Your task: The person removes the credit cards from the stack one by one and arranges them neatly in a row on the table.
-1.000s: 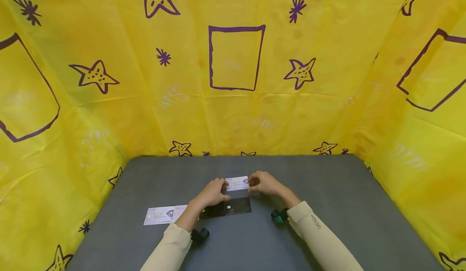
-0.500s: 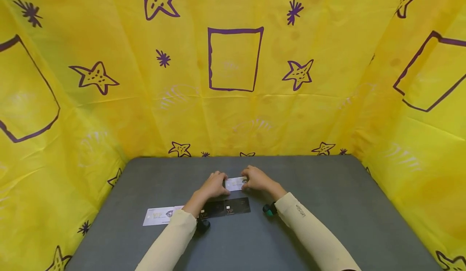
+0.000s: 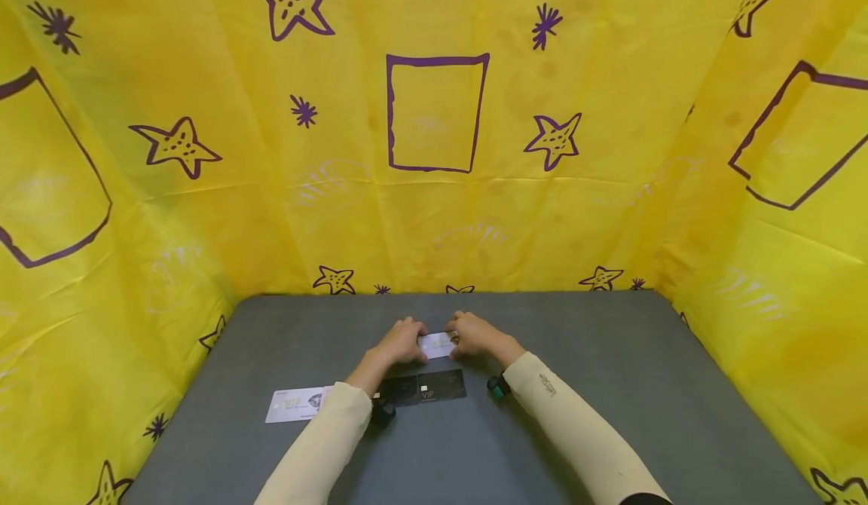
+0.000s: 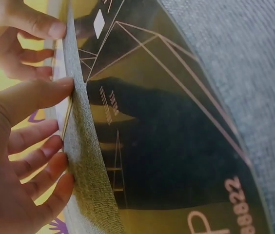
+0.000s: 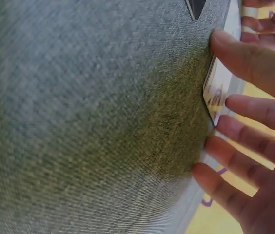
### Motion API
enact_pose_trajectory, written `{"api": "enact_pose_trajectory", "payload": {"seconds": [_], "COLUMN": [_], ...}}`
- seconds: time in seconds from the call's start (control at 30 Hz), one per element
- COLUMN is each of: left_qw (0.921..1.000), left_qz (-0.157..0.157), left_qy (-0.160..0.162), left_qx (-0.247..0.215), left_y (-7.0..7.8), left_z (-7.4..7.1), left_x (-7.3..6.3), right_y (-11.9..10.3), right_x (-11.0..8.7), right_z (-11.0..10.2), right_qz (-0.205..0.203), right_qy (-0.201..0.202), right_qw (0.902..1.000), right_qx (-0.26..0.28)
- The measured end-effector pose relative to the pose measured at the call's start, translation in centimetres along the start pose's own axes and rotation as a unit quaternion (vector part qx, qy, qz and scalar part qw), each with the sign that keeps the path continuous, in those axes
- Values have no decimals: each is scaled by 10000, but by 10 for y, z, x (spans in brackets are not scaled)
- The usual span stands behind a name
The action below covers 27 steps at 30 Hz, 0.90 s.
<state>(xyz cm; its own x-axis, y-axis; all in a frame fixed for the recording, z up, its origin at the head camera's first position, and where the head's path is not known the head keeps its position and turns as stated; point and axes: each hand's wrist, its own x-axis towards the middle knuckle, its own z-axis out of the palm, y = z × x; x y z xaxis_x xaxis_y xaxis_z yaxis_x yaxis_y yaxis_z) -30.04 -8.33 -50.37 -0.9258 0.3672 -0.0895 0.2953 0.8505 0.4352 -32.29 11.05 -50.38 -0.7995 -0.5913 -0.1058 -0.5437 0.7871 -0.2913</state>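
- Between the hands, a card (image 3: 437, 345) seemed to lie flat on the table (image 3: 583, 362), just beyond two black cards (image 3: 441, 386).
- It looked white, with pale gold print and a dark emblem by its right end.
- Left hand (image 3: 403, 341): fingers part-curled, pinching the left end.
- Right hand (image 3: 478, 335): half-closed, pinching the right end.

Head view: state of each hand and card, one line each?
left hand, pinches middle white card at its left end
right hand, pinches the same card at its right end
middle white card, held at both ends, centre showing
right black card, flat, fully in view
left black card, flat, partly behind left arm
far-left white card, flat
pale card beside it, mostly hidden
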Motion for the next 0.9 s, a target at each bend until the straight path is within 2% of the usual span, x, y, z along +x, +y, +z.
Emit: {"api": "enact_pose_trajectory", "payload": {"seconds": [0.2, 0.4, 0.9], "left_qw": [9998, 9999, 9999], "left_qz": [186, 118, 39], "left_qy": [104, 20, -38], "left_qx": [-10, 37, -161], "left_y": [-4, -5, -3], "left_z": [0, 1, -2], "left_x": [1, 2, 0], "right_y": [6, 7, 7], "right_x": [2, 4, 2], "right_z": [0, 0, -5], "right_qz": [-244, -414, -263], "right_qy": [40, -36, -101], "right_qw": [9996, 9991, 9994], "right_qx": [120, 87, 187]}}
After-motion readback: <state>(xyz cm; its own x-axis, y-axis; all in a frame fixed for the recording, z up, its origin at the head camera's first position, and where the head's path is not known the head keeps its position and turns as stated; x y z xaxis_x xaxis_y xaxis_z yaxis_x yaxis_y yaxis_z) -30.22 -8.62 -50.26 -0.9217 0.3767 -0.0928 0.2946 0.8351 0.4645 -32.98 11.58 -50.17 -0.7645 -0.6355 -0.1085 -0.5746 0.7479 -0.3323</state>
